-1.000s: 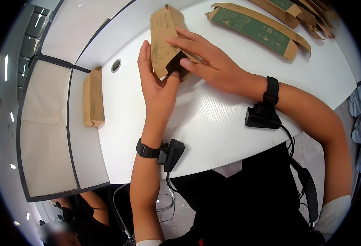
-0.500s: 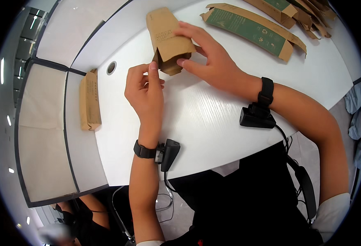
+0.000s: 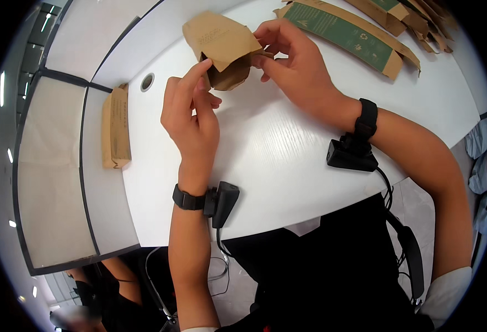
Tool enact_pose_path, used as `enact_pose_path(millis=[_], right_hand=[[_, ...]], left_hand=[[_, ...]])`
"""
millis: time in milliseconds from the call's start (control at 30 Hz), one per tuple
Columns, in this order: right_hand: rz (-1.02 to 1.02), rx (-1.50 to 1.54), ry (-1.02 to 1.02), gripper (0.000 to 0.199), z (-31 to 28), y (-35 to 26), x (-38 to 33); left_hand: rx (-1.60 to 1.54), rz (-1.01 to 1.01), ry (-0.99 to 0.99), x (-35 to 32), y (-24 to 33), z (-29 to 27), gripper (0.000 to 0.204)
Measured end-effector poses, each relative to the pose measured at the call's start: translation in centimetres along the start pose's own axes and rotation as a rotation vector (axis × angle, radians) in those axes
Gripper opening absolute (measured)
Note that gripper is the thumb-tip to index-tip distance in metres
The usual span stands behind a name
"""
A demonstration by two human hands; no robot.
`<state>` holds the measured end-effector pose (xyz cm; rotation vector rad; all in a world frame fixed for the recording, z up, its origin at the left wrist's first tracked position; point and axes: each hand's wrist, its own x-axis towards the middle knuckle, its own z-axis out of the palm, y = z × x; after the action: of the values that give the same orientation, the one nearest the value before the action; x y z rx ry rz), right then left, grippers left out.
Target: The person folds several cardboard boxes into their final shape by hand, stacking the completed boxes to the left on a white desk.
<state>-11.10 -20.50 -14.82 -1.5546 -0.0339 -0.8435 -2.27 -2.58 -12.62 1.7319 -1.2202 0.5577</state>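
Box (image 3: 220, 40), one held: right hand (image 3: 305, 72) gripping, left hand (image 3: 191, 119) touching, I can't tell its grip; mouth nearward, long axis slanting far-left.

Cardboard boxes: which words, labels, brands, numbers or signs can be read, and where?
Brown open cardboard box, top centre: dark print too small to read.
Brown oblong cardboard box, left: print too blurred.
Long green-and-brown cardboard carton: lettering too small; recycling sign shows.
Heaped brown cardboard pieces, upper right: nothing legible.
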Motion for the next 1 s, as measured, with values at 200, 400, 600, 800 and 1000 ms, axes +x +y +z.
enact_pose_path(millis=[200,400,600,800,1000], right_hand=[[-0.051,0.01,-0.011,0.024,0.4,-0.1,-0.7],[-0.147,-0.078,-0.123,0.029,-0.1,0.4,-0.6],[0.232,0.36,-0.083,0.063,-0.3,-1.6,-0.3],[0.474,0.488,-0.22,0.066,-1.5,-0.4,1.4],[0.492,0.829,-0.451,0.072,-2.4,-0.5,1.9]], left_hand=[[0.13,0.023,-0.076,-0.2,0.3,-0.8,0.038],[0.163,0.02,-0.033,-0.7,0.0,-0.1,0.052],[0.089,-0.016,0.078,-0.2,-0.1,-0.1,0.052],[-0.004,-0.021,0.036,-0.3,0.2,-0.5,0.045],[-0.218,-0.105,-0.057,-0.3,1.1,-0.8,0.034]])
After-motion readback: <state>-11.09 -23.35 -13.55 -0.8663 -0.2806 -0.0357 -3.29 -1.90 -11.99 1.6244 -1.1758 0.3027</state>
